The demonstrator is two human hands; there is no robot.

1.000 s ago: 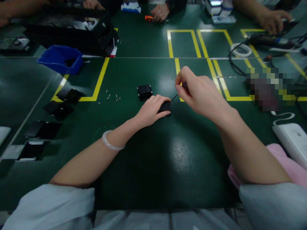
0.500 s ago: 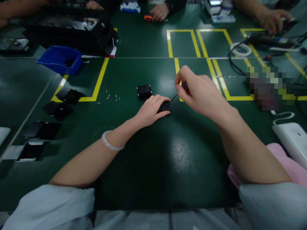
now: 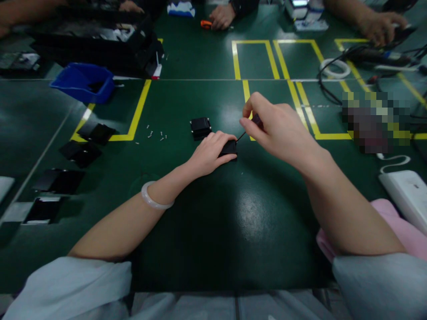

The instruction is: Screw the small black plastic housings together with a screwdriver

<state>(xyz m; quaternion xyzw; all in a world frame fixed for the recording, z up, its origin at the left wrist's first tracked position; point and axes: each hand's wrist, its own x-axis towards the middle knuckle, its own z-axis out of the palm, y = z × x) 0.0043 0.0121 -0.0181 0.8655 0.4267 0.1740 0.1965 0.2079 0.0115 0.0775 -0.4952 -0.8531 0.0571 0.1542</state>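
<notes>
My left hand [image 3: 211, 153] is closed around a small black case [image 3: 229, 148], pressing it onto the green table; the fingers cover much of it. In my right hand [image 3: 270, 126] is a screwdriver [image 3: 243, 135] with a dark handle, mostly hidden by the fingers. Its thin shaft slants down to the case's far right corner. Just beyond my left hand sits a second black case [image 3: 200, 127] with shiny screws at its corners. Several loose screws [image 3: 162, 135] lie to the left of it.
Black parts [image 3: 60, 181] line the left side, below a blue bin [image 3: 83, 82]. Black trays [image 3: 96, 44] stand behind. At right are cables [image 3: 328, 91], a white power strip [image 3: 405, 189] and pink cloth [image 3: 390, 220]. Other people's hands [image 3: 223, 18] rest across the table.
The fingers of my right hand have shifted slightly on the screwdriver handle, the thumb moving a little left. My left hand and the case stay put.
</notes>
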